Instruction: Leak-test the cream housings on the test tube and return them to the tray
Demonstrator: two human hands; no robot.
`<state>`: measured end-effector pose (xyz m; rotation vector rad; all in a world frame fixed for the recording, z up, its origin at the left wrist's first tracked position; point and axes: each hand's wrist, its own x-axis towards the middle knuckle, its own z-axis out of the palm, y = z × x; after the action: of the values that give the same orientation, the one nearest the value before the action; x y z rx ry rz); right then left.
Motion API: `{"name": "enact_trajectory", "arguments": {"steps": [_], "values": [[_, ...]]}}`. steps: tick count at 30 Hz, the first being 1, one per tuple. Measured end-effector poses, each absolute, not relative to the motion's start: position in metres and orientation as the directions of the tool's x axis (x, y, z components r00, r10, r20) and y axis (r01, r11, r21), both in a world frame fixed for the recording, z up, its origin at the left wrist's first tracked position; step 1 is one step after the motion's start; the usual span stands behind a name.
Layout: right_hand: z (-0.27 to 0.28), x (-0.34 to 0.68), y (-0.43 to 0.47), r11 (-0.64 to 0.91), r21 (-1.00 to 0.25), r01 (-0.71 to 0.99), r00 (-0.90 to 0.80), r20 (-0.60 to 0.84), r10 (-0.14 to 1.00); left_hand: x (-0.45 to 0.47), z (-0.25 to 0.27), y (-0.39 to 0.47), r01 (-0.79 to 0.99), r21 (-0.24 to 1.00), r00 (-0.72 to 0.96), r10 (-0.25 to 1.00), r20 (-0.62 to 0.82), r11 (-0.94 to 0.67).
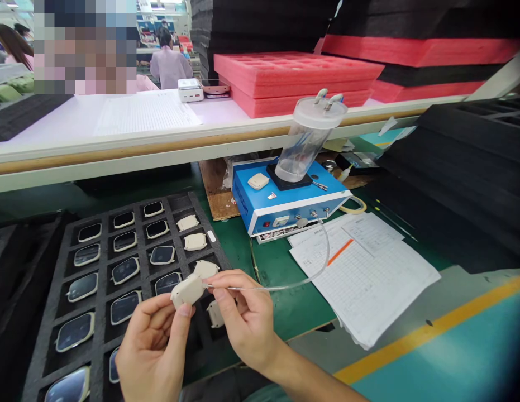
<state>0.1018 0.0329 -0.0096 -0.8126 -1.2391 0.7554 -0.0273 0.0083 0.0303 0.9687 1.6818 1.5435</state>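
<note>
Between the thumb and fingers of my left hand (154,346) is a beige watch case (187,291), tilted over the foam tray (167,202). My right hand (247,312) pinches the end of a clear thin tube (280,288). The tube's narrow tip meets the right edge of the case; whether it enters a hole I cannot tell. From there the tube curves up to the front of a blue box-shaped machine (293,200). Several watches with dark screens (125,269) sit in the tray's pockets, with beige cases (195,242) in its right column.
On the machine stand a clear cylinder (299,145) and another beige case (258,181). Printed sheets (364,279) lie to its right. A shelf (159,153) crosses behind, bearing red foam trays (293,78). Dark foam stacks (448,184) rise at right. Other people sit beyond.
</note>
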Motion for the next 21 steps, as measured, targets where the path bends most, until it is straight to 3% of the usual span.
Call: {"name": "enact_trajectory", "arguments": {"steps": [21], "values": [[-0.0103,0.1022,0.0316,0.502,-0.863,-0.046,0.16,0.49,0.857,-0.0286,0.0286,0.0066,0.115,0.993,-0.486,0.872,0.053,0.004]]}}
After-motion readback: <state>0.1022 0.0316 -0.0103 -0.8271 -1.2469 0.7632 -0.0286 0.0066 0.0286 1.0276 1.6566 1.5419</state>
